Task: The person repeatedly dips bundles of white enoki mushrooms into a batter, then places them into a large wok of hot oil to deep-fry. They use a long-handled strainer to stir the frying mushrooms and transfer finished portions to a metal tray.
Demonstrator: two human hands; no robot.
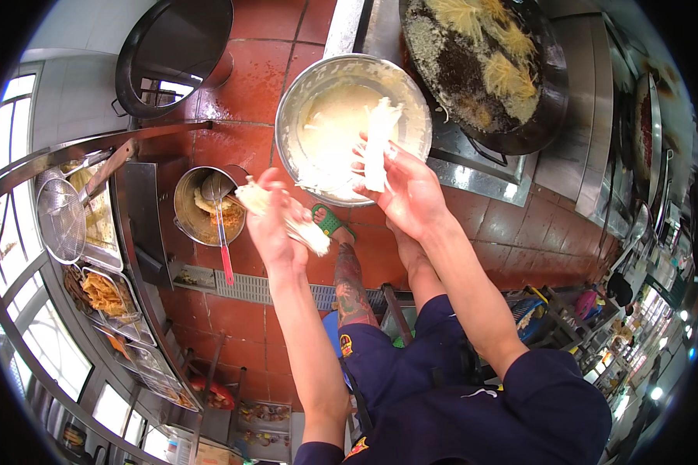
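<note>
My left hand (276,226) holds a pale, stringy bunch of what look like enoki mushrooms (309,233), left of a steel bowl (287,122). A second such bunch (378,139) is in my right hand (416,189), held above the bowl's right side. Pale, creamy batter (334,125) fills the lower part of the bowl, with white strands along its near edge. Beyond my right hand, a large black wok (552,110) of dark, frothing oil holds several battered, fanned-out bunches (509,78).
A steel pot (181,218) on the left holds fried bits and a strainer with a red handle (227,264). Trays of fried food (104,293) and a wire skimmer (62,220) line the left rack. Another black wok (125,75) stands at upper left, above red floor tiles (241,139).
</note>
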